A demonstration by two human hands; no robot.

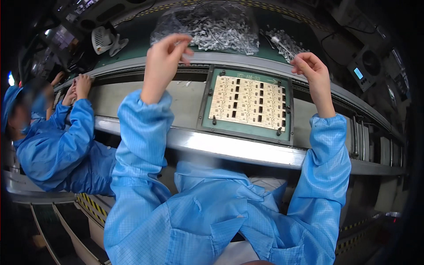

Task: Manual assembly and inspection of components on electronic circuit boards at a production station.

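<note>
My left hand point(164, 59) is raised over the far rail, at the near left edge of a clear plastic bag point(221, 28) full of small white and metallic parts. Its fingers are curled in; whatever they hold is too small to make out. My right hand point(314, 73) hovers beyond the right far corner of a framed fixture, thumb and forefinger pinched near a loose pile of similar parts point(285, 44). Any piece in that pinch cannot be made out. Between my forearms the green fixture point(247, 132) lies flat, bearing a cream circuit board panel point(226, 99) with rows of dark components.
Metal rails point(221, 143) border the conveyor line. A few small parts point(185, 83) lie on its belt, left of the fixture. To the left, a co-worker in blue point(66, 145) has both hands at the line. A white fan point(104, 40) stands far left.
</note>
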